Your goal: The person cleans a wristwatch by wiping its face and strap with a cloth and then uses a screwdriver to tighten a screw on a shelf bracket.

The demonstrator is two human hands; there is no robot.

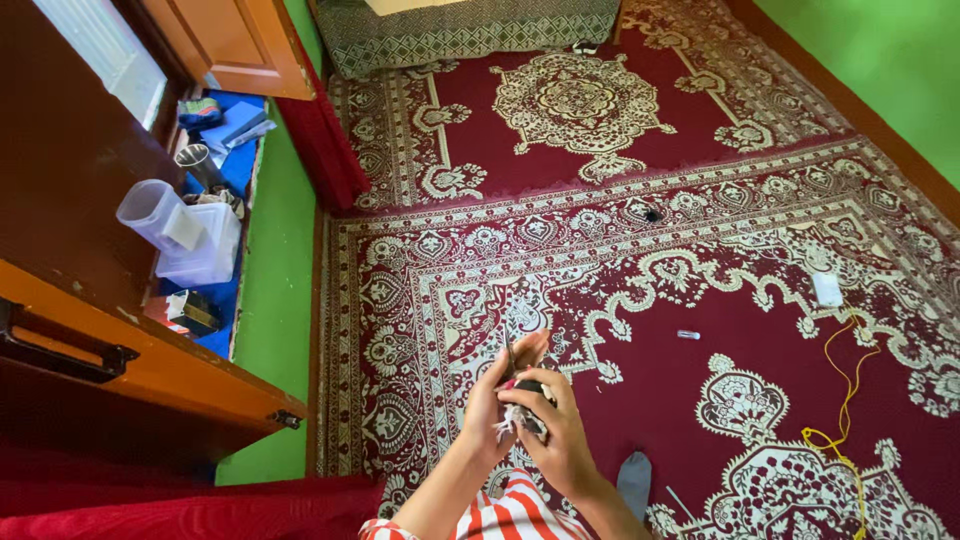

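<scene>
The patterned red carpet [640,250] covers the floor on every side of the fingers and extends well beyond them. Well to the left of the fingers stands a wooden cabinet [120,370], with clear plastic containers [180,235] on a blue shelf behind it. Well to the right of the fingers lies a yellow cord [845,400], and beyond it a small white block [827,289]. Just below and right of the fingers lies a grey sock-like item [634,482]. Both hands meet above the carpet. The left hand [495,400] and the right hand [560,430] close their fingers together around one small dark object with pale frayed threads [522,412], which sits between the two palms, touching both. The object appears light and soft; the loose threads probably pull out easily. The dark body is judged the firmer place to take hold, rather than the fringe. A thin dark sliver projects upward from the left fingers; its kind cannot be determined.
</scene>
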